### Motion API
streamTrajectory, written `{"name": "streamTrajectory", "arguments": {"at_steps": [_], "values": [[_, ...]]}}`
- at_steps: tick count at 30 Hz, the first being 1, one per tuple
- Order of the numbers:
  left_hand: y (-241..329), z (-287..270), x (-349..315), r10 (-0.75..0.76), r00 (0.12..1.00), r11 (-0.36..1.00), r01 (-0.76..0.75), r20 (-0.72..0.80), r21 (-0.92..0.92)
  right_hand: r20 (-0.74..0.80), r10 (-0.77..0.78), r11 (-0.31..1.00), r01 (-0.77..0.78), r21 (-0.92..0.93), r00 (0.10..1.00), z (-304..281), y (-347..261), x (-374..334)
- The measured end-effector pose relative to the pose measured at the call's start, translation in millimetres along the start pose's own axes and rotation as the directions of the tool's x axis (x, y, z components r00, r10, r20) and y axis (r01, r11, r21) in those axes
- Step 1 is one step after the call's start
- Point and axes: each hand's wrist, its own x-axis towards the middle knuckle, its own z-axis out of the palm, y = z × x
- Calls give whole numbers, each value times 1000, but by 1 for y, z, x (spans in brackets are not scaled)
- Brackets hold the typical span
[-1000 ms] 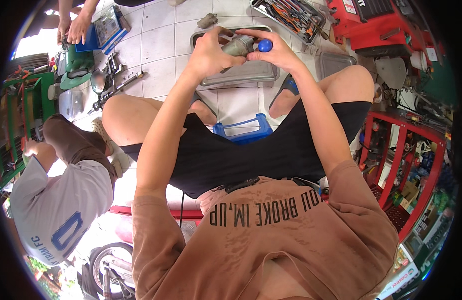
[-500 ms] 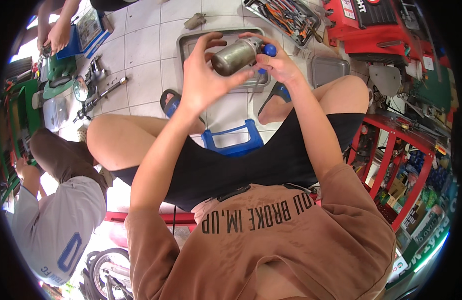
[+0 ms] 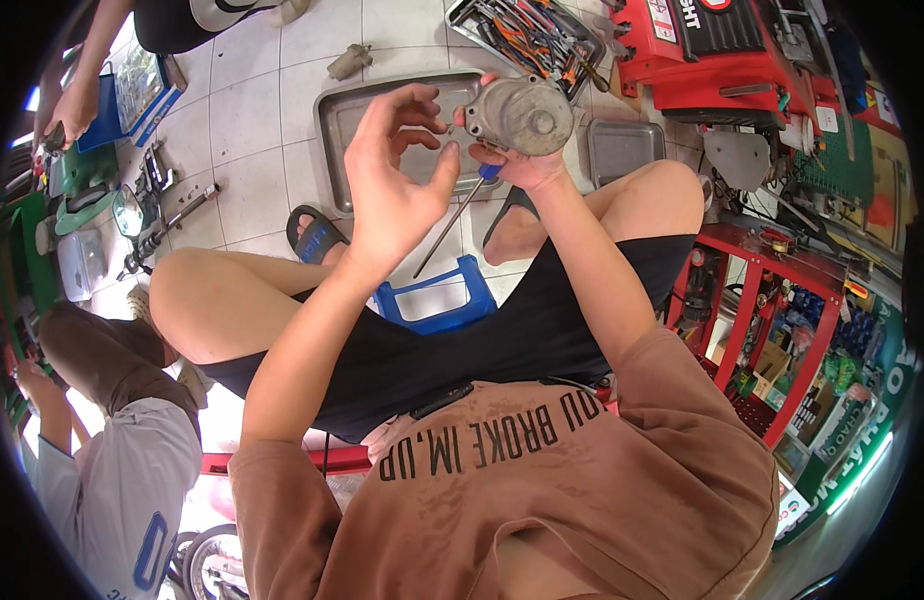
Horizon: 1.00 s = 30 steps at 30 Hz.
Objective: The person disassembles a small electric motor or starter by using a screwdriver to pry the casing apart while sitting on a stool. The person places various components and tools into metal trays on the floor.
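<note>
In my right hand [image 3: 530, 172] is a round grey metal motor [image 3: 534, 118], its end face with a raised round boss turned up toward me. The same hand keeps a screwdriver [image 3: 444, 234] with a blue handle, its long shaft slanting down to the left. Part of the handle and some right-hand fingers are hidden behind the motor. My left hand [image 3: 394, 165] is open beside the motor, fingers curved and apart, holding nothing. Below both hands, a grey metal tray [image 3: 344, 118] lies on the tiled floor.
A tray of hand tools [image 3: 530, 40] lies beyond, beside a red machine [image 3: 687, 85]. A smaller grey tray [image 3: 627, 150] sits right. Between my legs stands a blue plastic stool [image 3: 437, 325]. Left are motorcycle parts with a mirror [image 3: 128, 212] and a co-worker's hand [image 3: 74, 110].
The motor has turned from lying sideways between both hands to end-face up, and shifted right in my right hand. My left hand is farther from it. The screwdriver has swung to a slant.
</note>
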Motion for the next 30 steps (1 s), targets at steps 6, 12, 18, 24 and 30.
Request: {"name": "streamTrajectory", "arguments": {"at_steps": [6, 12, 18, 24, 30], "values": [[11, -8, 11, 60, 995, 984, -73, 84, 163, -29, -42, 993, 39, -113, 999, -14, 3, -2], [-5, -16, 12, -22, 998, 950, 41, -66, 308, -280, -18, 949, -72, -306, 960, -4, 10, -3], [-21, -23, 4, -175, 978, 953, 197, -113, 231, -328, -17, 802, -183, -568, 945, 17, 2, 3], [-24, -28, 3, -295, 952, 953, 299, -81, 38, -360, -59, 719, -210, -662, 931, 28, -2, 3], [-24, -29, 7, -334, 942, 942, 334, -30, 22, -354, -115, 665, -193, -721, 928, 31, -9, 3]]}}
